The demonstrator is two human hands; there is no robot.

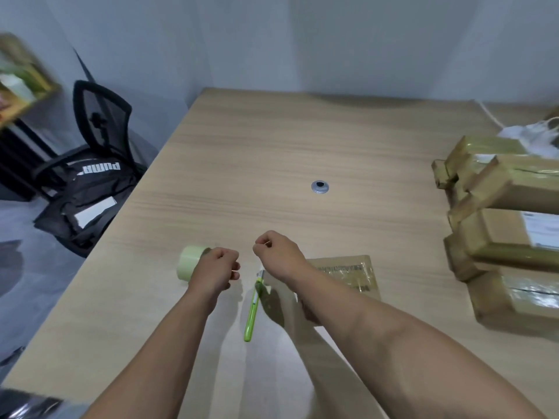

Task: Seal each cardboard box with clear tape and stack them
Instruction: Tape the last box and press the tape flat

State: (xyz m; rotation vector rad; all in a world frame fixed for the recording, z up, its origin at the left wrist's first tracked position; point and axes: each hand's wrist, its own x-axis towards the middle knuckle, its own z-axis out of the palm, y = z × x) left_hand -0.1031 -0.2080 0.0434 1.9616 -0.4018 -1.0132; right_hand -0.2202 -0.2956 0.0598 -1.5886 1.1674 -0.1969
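Nearest to the camera are two bare forearms, which reach forward over the pale wooden table (272, 140). The left hand (216, 267) and the right hand (276, 252) are close together above it, both with the fingers curled into loose fists. Whether they pinch a strip of clear tape between them I cannot tell, because such a strip would hardly show. Just behind the left hand sits the pale yellowish roll of clear tape (187, 263), and between the forearms lies the slim green utility knife (251, 313). The flat brown cardboard box (348, 273) lies partly under the right forearm. The pile of taped brown cardboard boxes (499, 225) is well apart, at the right edge. The step seems to be preparing tape for the flat box. To do it well, I think the tape should be kept tight and level, centred along the seam, and pressed down from one end so no wrinkles come.
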